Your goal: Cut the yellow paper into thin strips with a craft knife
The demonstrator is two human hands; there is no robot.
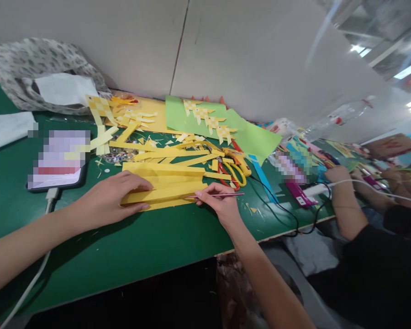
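Observation:
A folded yellow paper (pixel 164 191) lies near the front edge of the green table (pixel 130 256). My left hand (pixel 118 196) grips its left end, with the thumb below and the fingers above. My right hand (pixel 221 201) pinches a thin purple stick (pixel 228 194), whose left tip touches the right part of the paper. Behind the paper are loose yellow strips (pixel 192 157). Red- and yellow-handled scissors (pixel 238 176) lie just beyond my right hand.
A phone (pixel 60 160) with a white cable sits at the left, near a patterned bag (pixel 48 59). Green sheets (pixel 250 137) with woven yellow paper pieces (pixel 210 122) stand at the back. Another person's hand (pixel 342 183) is at the right.

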